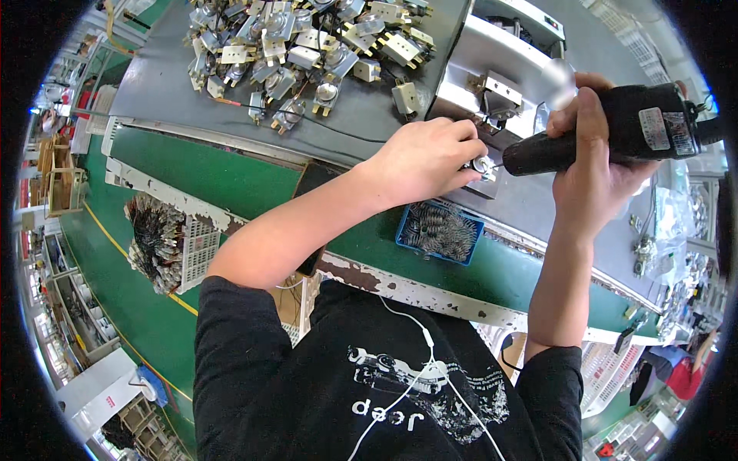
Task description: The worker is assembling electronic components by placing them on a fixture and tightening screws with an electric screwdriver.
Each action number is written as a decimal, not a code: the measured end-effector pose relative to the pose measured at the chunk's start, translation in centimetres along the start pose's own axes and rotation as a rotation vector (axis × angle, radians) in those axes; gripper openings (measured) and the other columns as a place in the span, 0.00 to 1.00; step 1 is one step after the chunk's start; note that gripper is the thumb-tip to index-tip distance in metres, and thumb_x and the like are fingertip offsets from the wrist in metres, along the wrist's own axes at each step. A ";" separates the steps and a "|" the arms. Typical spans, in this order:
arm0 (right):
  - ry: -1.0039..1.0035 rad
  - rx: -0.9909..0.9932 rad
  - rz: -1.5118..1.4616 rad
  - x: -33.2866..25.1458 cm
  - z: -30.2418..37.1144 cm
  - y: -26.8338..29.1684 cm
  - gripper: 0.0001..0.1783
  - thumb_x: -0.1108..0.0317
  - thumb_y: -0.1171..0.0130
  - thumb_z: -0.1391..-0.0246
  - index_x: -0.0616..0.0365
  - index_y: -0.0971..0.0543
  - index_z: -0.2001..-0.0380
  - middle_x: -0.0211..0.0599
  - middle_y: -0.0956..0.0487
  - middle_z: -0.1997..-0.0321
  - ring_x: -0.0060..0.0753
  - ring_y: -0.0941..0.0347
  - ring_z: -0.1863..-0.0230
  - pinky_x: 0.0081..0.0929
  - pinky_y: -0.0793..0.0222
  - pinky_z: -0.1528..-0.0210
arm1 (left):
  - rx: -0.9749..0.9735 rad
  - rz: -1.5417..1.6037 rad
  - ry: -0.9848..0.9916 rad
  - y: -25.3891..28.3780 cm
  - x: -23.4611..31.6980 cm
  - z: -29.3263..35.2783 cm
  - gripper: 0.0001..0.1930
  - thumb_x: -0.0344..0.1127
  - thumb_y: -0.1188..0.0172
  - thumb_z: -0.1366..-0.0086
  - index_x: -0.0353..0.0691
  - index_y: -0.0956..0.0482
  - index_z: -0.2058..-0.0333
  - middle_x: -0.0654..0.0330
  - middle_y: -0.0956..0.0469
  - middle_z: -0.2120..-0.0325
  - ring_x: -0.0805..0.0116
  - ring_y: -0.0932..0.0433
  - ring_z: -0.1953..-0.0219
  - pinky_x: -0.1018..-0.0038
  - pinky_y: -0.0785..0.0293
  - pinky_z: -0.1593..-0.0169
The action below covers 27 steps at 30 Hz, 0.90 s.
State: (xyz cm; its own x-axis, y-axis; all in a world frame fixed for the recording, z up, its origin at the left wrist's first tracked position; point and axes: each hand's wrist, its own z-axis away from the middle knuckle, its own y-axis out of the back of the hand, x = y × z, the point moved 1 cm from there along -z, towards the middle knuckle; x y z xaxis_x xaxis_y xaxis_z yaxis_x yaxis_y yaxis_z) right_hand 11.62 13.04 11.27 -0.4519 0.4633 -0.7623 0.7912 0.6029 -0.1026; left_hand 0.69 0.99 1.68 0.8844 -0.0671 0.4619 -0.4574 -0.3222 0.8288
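My left hand (427,157) pinches a small round metal part (483,165) at the front of a shiny metal fixture (455,101). Wrapped around a black electric screwdriver (634,127), my right hand (588,180) keeps the tool nearly level. Its thin bit points left and meets or nearly meets the small part; contact is too fine to tell. Behind my fingers, a beige block with metal brackets (502,94) sits in the fixture. My left fingertips partly hide the small part.
Many beige-and-metal switch-like assemblies (307,55) lie heaped at the far left of the grey bench. A blue tray (435,257) of springs stands near its front edge. A white crate (201,244) with dark parts is at left. Clear plastic bags (670,244) lie at right.
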 end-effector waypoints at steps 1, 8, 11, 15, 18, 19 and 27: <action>-0.033 -0.001 0.029 0.1 0.1 0.0 0.21 0.80 0.41 0.41 0.70 0.36 0.48 0.50 0.20 0.66 0.27 0.26 0.78 0.24 0.27 0.74 | 0.001 -0.001 0.002 0.0 0.0 0.1 0.14 0.44 0.35 0.38 0.44 0.20 0.57 0.61 0.24 0.62 0.58 0.21 0.59 0.63 0.22 0.56; -0.029 -0.069 -0.004 0.0 0.5 -0.3 0.36 0.81 0.42 0.41 0.59 0.47 0.35 0.53 0.20 0.60 0.26 0.26 0.77 0.25 0.25 0.73 | -0.004 0.017 -0.009 -0.1 -0.3 0.2 0.15 0.43 0.35 0.38 0.44 0.21 0.56 0.60 0.25 0.61 0.57 0.22 0.59 0.63 0.22 0.56; -0.011 -0.112 -0.068 0.2 0.3 0.0 0.41 0.80 0.42 0.41 0.54 0.52 0.31 0.53 0.21 0.58 0.25 0.26 0.76 0.26 0.25 0.73 | -0.008 0.027 -0.024 0.0 -0.4 0.1 0.15 0.42 0.35 0.38 0.44 0.21 0.56 0.60 0.25 0.61 0.57 0.22 0.58 0.63 0.22 0.55; -0.068 -0.144 -0.017 0.4 0.3 0.2 0.46 0.81 0.42 0.40 0.51 0.56 0.28 0.52 0.21 0.57 0.25 0.27 0.75 0.26 0.26 0.73 | 0.000 0.032 -0.041 -0.2 -0.5 0.2 0.15 0.41 0.35 0.38 0.44 0.21 0.54 0.60 0.25 0.59 0.56 0.22 0.57 0.63 0.23 0.54; -0.081 -0.159 -0.003 0.6 0.4 0.3 0.47 0.81 0.42 0.40 0.50 0.58 0.27 0.51 0.21 0.58 0.25 0.27 0.75 0.26 0.26 0.73 | -0.019 0.070 -0.006 -0.2 -0.5 0.2 0.16 0.40 0.35 0.38 0.44 0.21 0.53 0.60 0.25 0.59 0.55 0.22 0.57 0.63 0.23 0.53; -0.085 -0.157 0.007 0.8 0.4 0.4 0.47 0.81 0.42 0.40 0.50 0.59 0.27 0.51 0.21 0.58 0.25 0.27 0.76 0.26 0.26 0.73 | -0.019 0.071 -0.007 -0.2 -0.5 0.2 0.16 0.40 0.35 0.38 0.44 0.21 0.53 0.60 0.25 0.59 0.55 0.22 0.57 0.63 0.23 0.53; -0.038 -0.124 -0.037 0.6 0.9 -0.2 0.46 0.82 0.42 0.40 0.51 0.57 0.28 0.52 0.21 0.57 0.24 0.26 0.76 0.24 0.26 0.73 | -0.013 0.105 -0.005 -0.3 -0.6 0.3 0.15 0.40 0.35 0.38 0.44 0.21 0.53 0.59 0.25 0.58 0.55 0.22 0.57 0.62 0.23 0.54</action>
State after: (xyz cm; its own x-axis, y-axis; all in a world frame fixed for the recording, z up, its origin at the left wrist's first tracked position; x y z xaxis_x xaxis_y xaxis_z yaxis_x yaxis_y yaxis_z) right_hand 11.55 12.56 10.29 -0.4620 0.4163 -0.7831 0.7163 0.6958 -0.0528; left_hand 0.32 0.85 1.06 0.8319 -0.1046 0.5450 -0.5488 -0.3007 0.7800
